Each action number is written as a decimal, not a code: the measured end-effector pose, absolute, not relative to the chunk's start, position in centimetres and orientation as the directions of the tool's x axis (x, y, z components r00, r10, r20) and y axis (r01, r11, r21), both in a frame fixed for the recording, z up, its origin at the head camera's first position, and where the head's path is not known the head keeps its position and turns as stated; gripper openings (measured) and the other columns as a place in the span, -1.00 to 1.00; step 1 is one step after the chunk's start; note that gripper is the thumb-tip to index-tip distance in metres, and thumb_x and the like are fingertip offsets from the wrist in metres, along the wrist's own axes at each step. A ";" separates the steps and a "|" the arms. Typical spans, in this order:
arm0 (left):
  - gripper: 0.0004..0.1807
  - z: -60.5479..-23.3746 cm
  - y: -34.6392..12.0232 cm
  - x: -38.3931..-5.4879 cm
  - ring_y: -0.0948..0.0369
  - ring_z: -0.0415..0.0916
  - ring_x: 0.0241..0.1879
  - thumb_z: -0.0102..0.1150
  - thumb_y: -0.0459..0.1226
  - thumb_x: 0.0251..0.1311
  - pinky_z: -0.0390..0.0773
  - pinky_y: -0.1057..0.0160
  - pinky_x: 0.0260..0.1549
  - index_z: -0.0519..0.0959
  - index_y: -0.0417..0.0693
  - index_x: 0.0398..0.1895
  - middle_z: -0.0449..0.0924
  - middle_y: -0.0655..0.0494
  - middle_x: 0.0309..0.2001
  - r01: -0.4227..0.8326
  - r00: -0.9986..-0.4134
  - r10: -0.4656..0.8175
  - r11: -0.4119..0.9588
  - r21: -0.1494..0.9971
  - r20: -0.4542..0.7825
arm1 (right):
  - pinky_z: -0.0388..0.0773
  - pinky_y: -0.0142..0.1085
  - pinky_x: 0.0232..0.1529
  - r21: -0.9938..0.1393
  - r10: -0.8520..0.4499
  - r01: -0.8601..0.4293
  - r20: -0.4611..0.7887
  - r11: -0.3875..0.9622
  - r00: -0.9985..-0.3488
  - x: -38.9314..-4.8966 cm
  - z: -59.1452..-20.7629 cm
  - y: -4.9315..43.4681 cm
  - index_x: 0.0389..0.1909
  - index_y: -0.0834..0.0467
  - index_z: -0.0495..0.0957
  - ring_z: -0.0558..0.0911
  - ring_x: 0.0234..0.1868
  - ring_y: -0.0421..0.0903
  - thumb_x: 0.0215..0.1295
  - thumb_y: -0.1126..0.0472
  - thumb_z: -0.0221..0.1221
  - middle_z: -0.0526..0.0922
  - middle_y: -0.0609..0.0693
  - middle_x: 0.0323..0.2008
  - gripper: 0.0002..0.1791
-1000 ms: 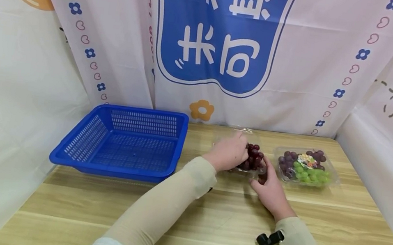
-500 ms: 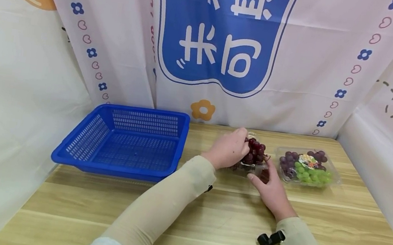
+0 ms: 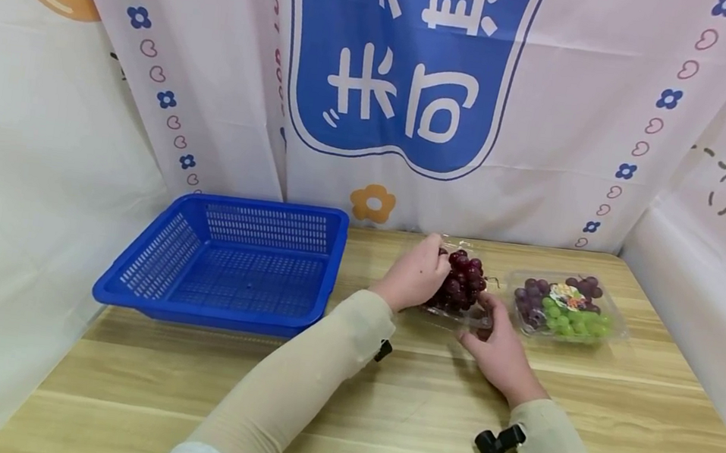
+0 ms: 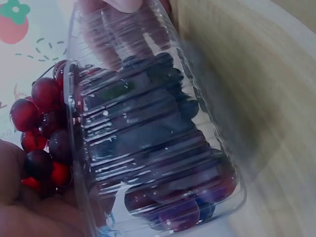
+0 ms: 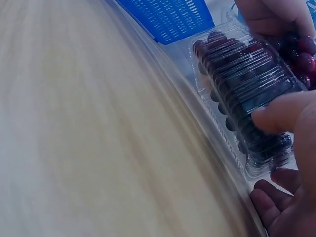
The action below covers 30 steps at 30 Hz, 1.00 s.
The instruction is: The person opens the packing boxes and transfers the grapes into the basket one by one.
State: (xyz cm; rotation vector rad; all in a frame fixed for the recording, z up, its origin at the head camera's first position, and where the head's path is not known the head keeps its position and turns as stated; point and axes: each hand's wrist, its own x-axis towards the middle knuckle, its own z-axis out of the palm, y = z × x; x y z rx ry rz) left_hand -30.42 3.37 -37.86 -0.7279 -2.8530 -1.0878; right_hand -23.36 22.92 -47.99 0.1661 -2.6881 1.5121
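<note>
A bunch of dark red grapes (image 3: 464, 284) stands up out of a clear plastic box (image 3: 476, 319). My left hand (image 3: 413, 273) grips its upper left side, with the fingertips partly hidden behind the fruit. At the box's right end, my right hand (image 3: 498, 349) holds the plastic; in the right wrist view its thumb (image 5: 284, 112) lies along the ribbed side. More dark grapes (image 4: 180, 212) show through the wall in the left wrist view. A thin bare stem sticks out to the right of the bunch.
To the left stands a blue perforated basket (image 3: 245, 316). A second clear box (image 3: 611, 337) of purple and green grapes sits on the right. Behind the wooden table (image 3: 419, 425) hangs a printed white cloth (image 3: 568, 131).
My left hand has drawn a little to the left with the bunch, which came up within the box and leans leftward now. My right hand stays at the box's right end.
</note>
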 end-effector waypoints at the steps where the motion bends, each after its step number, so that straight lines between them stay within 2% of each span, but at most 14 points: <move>1: -0.84 -37.9 3.3 -30.5 0.11 0.42 -0.34 -0.24 -0.22 0.55 0.47 0.16 -0.25 0.34 -0.08 -0.12 0.41 0.00 -0.32 0.409 -0.898 0.412 0.649 0.641 0.156 | 0.30 0.21 0.31 -0.838 -0.073 -0.128 0.105 0.530 -0.992 -23.4 -48.0 22.9 0.59 0.14 -0.01 0.40 0.31 0.27 0.29 0.15 0.30 0.30 0.28 0.41 -0.05; 5: -0.80 -38.1 3.2 -30.9 0.08 0.42 -0.30 -0.32 -0.20 0.56 0.46 0.13 -0.21 0.30 -0.10 -0.14 0.39 -0.04 -0.30 0.345 -0.923 0.359 0.621 0.704 0.136 | 0.24 0.25 0.34 -0.807 -0.087 -0.143 0.113 0.573 -0.990 -23.5 -48.0 22.7 0.54 0.11 0.10 0.37 0.34 0.29 0.29 0.16 0.29 0.34 0.28 0.37 -0.14; 11: -0.76 -38.1 2.7 -31.3 0.09 0.39 -0.29 -0.37 -0.16 0.55 0.44 0.10 -0.19 0.29 -0.11 -0.14 0.31 -0.02 -0.33 0.249 -0.952 0.289 0.552 0.796 0.097 | 0.13 0.26 0.38 -0.820 -0.109 -0.140 0.095 0.555 -0.989 -23.5 -48.1 22.7 0.53 0.06 0.13 0.26 0.43 0.28 0.39 -0.07 0.24 0.22 0.24 0.47 -0.19; 15: -0.74 -38.0 2.4 -31.4 0.07 0.42 -0.14 -0.37 -0.17 0.56 0.45 0.06 -0.04 0.31 -0.12 -0.09 0.35 -0.06 -0.25 0.193 -0.967 0.240 0.477 0.857 0.084 | 0.15 0.26 0.38 -0.845 -0.103 -0.126 0.084 0.519 -0.991 -23.6 -48.4 22.8 0.56 0.05 0.09 0.29 0.42 0.28 0.47 -0.10 0.16 0.25 0.26 0.45 -0.22; 18: -0.72 -37.8 2.0 -31.5 0.05 0.41 0.04 -0.35 -0.17 0.56 0.42 0.04 0.11 0.35 -0.15 -0.01 0.41 -0.11 -0.08 0.127 -0.984 0.167 0.383 0.915 0.067 | 0.20 0.23 0.37 -0.856 -0.100 -0.115 0.074 0.504 -0.992 -23.6 -48.5 22.8 0.58 0.03 0.07 0.34 0.38 0.26 0.48 -0.10 0.16 0.31 0.27 0.41 -0.21; 21: -0.74 -37.4 1.6 -31.7 0.10 0.37 0.09 -0.30 -0.19 0.56 0.41 0.08 0.10 0.39 -0.09 0.02 0.41 -0.02 0.03 0.042 -0.996 0.088 0.196 0.980 0.025 | 0.21 0.23 0.36 -0.860 -0.098 -0.109 0.069 0.499 -0.993 -23.5 -48.4 22.7 0.59 0.02 0.06 0.35 0.38 0.27 0.47 -0.10 0.16 0.30 0.27 0.42 -0.20; 23: -0.74 -36.9 1.2 -32.0 0.15 0.44 -0.18 -0.26 -0.21 0.55 0.47 0.17 -0.15 0.44 -0.09 -0.22 0.46 0.04 -0.19 0.009 -0.997 0.071 0.024 1.000 0.007 | 0.20 0.25 0.36 -0.857 -0.099 -0.108 0.067 0.503 -0.993 -23.5 -48.2 22.7 0.59 0.01 0.06 0.34 0.38 0.28 0.47 -0.10 0.16 0.28 0.27 0.43 -0.20; 26: -0.67 -35.8 0.6 -32.2 0.23 0.29 -0.49 -0.23 -0.20 0.57 0.37 0.24 -0.40 0.38 -0.01 -0.44 0.35 0.14 -0.43 -0.101 -0.994 0.074 -0.288 0.952 -0.083 | 0.19 0.27 0.36 -0.852 -0.099 -0.103 0.061 0.513 -0.993 -23.3 -48.1 22.6 0.59 0.00 0.06 0.32 0.39 0.30 0.47 -0.11 0.16 0.25 0.27 0.46 -0.20; 27: -0.64 -35.5 0.4 -32.2 0.25 0.32 -0.52 -0.23 -0.18 0.58 0.39 0.26 -0.43 0.41 0.00 -0.46 0.39 0.16 -0.46 -0.133 -0.990 0.086 -0.383 0.914 -0.108 | 0.19 0.27 0.35 -0.852 -0.099 -0.101 0.058 0.514 -0.993 -23.3 -48.0 22.6 0.59 -0.01 0.06 0.32 0.39 0.30 0.47 -0.11 0.16 0.25 0.28 0.45 -0.20; 28: -0.61 -35.1 0.2 -32.3 0.25 0.39 -0.53 -0.23 -0.16 0.58 0.44 0.28 -0.41 0.46 -0.02 -0.46 0.46 0.14 -0.47 -0.154 -0.988 0.099 -0.467 0.871 -0.122 | 0.19 0.28 0.35 -0.850 -0.098 -0.098 0.055 0.517 -0.994 -23.3 -48.0 22.6 0.59 -0.02 0.05 0.31 0.39 0.31 0.47 -0.11 0.16 0.24 0.28 0.46 -0.19; 30: -0.63 -34.4 -0.1 -32.4 0.23 0.58 -0.26 -0.22 -0.06 0.58 0.55 0.23 -0.18 0.58 0.00 -0.22 0.63 0.12 -0.20 -0.199 -0.980 0.109 -0.601 0.774 -0.167 | 0.19 0.30 0.34 -0.851 -0.097 -0.092 0.049 0.518 -0.994 -23.2 -47.8 22.7 0.60 -0.04 0.05 0.31 0.38 0.33 0.47 -0.12 0.16 0.21 0.29 0.47 -0.20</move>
